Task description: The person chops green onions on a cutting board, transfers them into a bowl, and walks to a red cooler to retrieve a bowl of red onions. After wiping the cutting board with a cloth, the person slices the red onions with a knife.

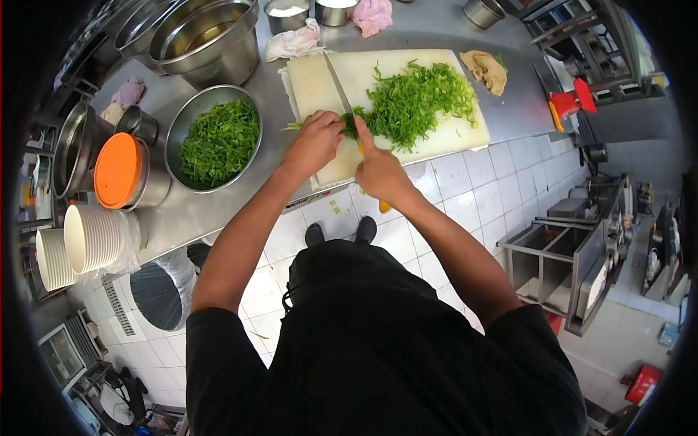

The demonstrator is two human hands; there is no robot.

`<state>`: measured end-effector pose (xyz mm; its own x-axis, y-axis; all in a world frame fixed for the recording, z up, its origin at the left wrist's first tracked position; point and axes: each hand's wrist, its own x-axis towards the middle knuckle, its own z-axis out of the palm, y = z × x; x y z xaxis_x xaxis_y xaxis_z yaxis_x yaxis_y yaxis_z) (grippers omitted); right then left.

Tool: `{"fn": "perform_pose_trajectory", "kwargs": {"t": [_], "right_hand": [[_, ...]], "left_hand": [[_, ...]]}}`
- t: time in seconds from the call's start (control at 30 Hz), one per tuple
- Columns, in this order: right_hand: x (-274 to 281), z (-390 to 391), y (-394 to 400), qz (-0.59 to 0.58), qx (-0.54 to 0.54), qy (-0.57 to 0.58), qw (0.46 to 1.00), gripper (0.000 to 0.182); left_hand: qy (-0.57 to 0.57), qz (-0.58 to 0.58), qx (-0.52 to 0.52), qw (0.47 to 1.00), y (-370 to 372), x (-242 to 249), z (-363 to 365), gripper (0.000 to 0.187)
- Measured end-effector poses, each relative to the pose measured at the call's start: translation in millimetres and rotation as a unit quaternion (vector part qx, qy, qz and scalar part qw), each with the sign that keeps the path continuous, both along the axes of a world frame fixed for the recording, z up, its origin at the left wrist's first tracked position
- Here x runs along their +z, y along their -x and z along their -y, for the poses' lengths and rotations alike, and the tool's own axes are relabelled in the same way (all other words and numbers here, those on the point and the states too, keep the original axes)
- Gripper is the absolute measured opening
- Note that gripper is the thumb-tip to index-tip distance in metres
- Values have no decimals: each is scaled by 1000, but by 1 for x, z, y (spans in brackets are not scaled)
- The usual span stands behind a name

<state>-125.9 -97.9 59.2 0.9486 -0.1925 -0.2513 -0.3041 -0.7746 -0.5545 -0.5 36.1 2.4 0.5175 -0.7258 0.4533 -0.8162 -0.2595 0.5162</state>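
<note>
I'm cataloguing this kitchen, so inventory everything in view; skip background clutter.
Counter: one, grey, across top
Cutting board: one, whitish, on counter
Chopped greens: one heap, green, on board
Knife: one, silver blade, over board
Bowl of greens: one, silver, left of board
Metal pots: at least six, silver, counter's left and far sides
Lid: one, orange, left of bowl
Tub stacks: two, white, counter's left end
Cloths: at least four, white, pink, mauve, tan, on counter
Floor tiles: many, white, below
Bin: one, dark, lower left
Shoes: two, dark, on tiles
Left hand: one, bare, holding leafy bunch
Right hand: one, bare, on knife
</note>
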Motion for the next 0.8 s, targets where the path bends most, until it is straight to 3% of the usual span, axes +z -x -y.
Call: {"fn": "perform_pose_trajectory", "kwargs": {"t": [0.1, 0.23, 0.37, 0.47, 0.8], "right_hand": [[36, 10, -19, -90, -43, -153, 983, 86], [28, 46, -15, -54, -49, -152, 986, 79], [30, 59, -1, -37, -33, -47, 998, 75], [22, 55, 11, 42, -3, 2, 999, 74], [18, 32, -7, 49, 14, 21, 999, 77]], "left_hand": [[-53, 10, -3, 999, -5, 0, 4, 18], [-26, 33, 10, 999, 0, 1, 9, 14], [10, -17, 6, 1000, 14, -5, 14, 16], [46, -55, 40, 997, 16, -8, 19, 14], [30, -9, 31, 999, 19, -2, 12, 13]]}}
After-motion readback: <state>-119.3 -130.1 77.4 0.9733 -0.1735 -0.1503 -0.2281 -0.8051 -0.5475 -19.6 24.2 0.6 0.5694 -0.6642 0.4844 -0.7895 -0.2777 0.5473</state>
